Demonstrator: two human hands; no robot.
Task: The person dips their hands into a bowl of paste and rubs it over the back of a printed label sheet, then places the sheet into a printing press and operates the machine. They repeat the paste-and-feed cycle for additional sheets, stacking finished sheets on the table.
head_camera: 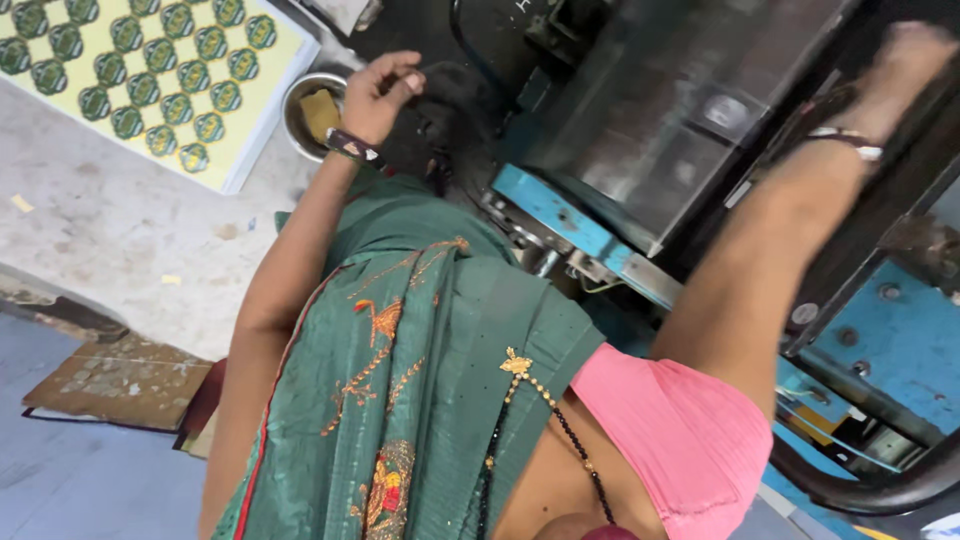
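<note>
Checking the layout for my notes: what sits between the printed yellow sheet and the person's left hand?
In the head view, a round metal bowl sits between the printed sheet and the left hand.

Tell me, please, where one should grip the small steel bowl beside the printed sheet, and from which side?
Probably the bowl by its thin rim, pinched from above on the side next to the left hand. It stands upright and open, a yellowish piece fills the middle, and the printed sheet crowds the other side.
</note>
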